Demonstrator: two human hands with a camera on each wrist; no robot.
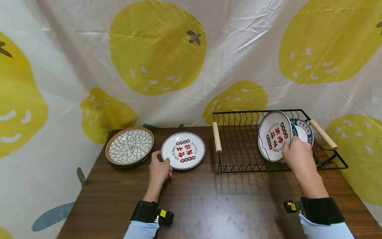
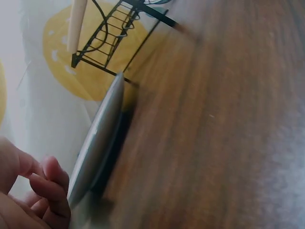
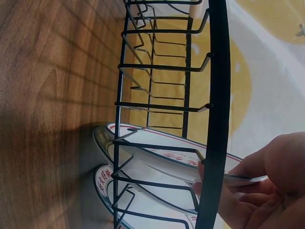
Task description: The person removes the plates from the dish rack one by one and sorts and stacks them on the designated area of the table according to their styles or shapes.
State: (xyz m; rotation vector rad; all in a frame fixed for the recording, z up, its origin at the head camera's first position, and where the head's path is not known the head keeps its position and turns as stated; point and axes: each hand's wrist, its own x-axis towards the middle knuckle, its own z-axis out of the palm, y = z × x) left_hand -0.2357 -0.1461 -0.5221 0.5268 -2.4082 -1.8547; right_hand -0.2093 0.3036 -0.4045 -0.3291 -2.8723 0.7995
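My left hand [image 1: 159, 167] is at the near-left rim of a white plate [image 1: 183, 151] with red characters, pinching its edge with curled fingers. That plate [image 2: 97, 138] shows edge-on in the left wrist view, with a dark band beneath it. At the right, my right hand [image 1: 299, 154] grips the rim of a similar plate [image 1: 274, 136], which stands tilted between the wires of a black dish rack [image 1: 238, 142]. Thumb and fingers pinch this plate [image 3: 181, 155] from both faces in the right wrist view. Behind it leans a plate with a green patterned rim [image 1: 310, 132].
A brown-rimmed bowl-like dish [image 1: 129, 146] with a petal pattern sits on the wooden table [image 1: 209, 202] at the left, with a dark edge under it. The rack has wooden handles [image 1: 217, 136] at both ends. A fruit-print cloth [image 1: 232, 59] hangs behind the table.
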